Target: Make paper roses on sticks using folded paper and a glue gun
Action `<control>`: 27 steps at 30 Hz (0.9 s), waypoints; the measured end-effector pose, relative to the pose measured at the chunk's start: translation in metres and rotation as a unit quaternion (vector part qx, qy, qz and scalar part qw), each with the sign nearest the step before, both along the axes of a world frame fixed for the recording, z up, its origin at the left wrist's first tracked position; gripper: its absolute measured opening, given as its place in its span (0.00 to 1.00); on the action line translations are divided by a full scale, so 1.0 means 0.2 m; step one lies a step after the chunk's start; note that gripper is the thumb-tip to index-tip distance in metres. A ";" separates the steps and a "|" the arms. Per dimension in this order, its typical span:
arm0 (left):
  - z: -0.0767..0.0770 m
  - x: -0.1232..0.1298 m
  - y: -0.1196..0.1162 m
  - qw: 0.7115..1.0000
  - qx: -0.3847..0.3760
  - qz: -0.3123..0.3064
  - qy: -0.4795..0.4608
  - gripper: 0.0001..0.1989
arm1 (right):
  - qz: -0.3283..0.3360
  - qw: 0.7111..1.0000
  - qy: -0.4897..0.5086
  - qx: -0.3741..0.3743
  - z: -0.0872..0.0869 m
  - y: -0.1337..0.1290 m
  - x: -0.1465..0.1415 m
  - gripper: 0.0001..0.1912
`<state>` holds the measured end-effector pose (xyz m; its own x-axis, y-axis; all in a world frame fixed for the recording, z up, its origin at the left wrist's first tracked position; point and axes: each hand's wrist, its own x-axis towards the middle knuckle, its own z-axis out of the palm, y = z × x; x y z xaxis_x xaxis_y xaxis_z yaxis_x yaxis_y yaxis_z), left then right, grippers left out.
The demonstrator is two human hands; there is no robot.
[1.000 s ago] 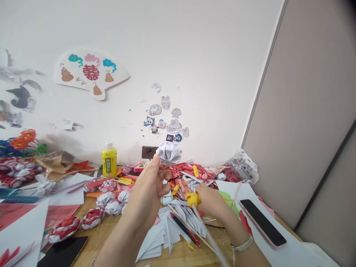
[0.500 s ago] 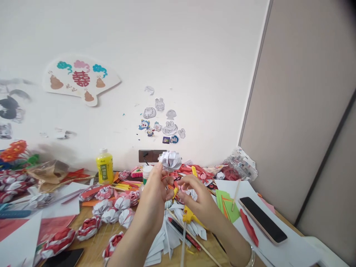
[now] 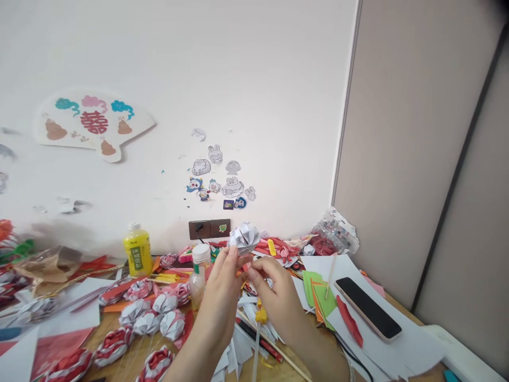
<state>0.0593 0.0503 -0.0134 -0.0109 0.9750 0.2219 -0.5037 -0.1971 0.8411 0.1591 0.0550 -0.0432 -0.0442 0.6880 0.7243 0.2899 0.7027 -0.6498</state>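
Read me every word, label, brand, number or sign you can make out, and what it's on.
"囍": red sign on the fan-shaped cutout.
Brown marks lower left of it: too small to read.
Green label on the yellow bottle: characters too blurred to read surely.
Clear packet: any print too small.

Open air above white flower point(image 3: 244, 236) — clear bottle point(image 3: 198, 278) left, glue gun point(image 3: 261, 317) below

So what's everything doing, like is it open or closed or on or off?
White paper flower: upright, held by the left grip
Right grip: curled beside the left one, contents hidden
Yellow drink bottle: upright, capped
Clear bottle: upright, white cap on
Smartphone: face up, screen dark
Wall socket: black plug in its left half
Yellow glue gun: mostly hidden, on or off unclear
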 end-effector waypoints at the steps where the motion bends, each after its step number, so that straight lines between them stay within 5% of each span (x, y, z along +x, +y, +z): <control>1: 0.00 -0.01 0.01 1.000 0.015 0.005 0.008 0.14 | 0.003 1.000 -0.009 -0.017 0.01 0.00 0.01 0.09; 8: 0.03 -0.09 0.03 0.995 0.066 0.015 0.071 0.26 | -0.035 0.996 -0.078 -0.011 0.06 -0.03 0.08 0.10; 18: 0.04 -0.15 0.02 0.960 0.138 0.055 0.239 0.24 | -0.065 0.974 -0.214 0.035 0.15 -0.12 0.18 0.12; 27: 0.05 -0.20 -0.01 0.929 0.193 0.060 0.311 0.21 | -0.048 0.973 -0.223 0.024 0.18 -0.17 0.19 0.11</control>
<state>0.0203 0.0491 -0.0030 0.1320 0.8219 0.5542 0.1007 -0.5673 0.8173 0.1962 0.0215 -0.0077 -0.2990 0.6697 0.6798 0.6011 0.6855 -0.4109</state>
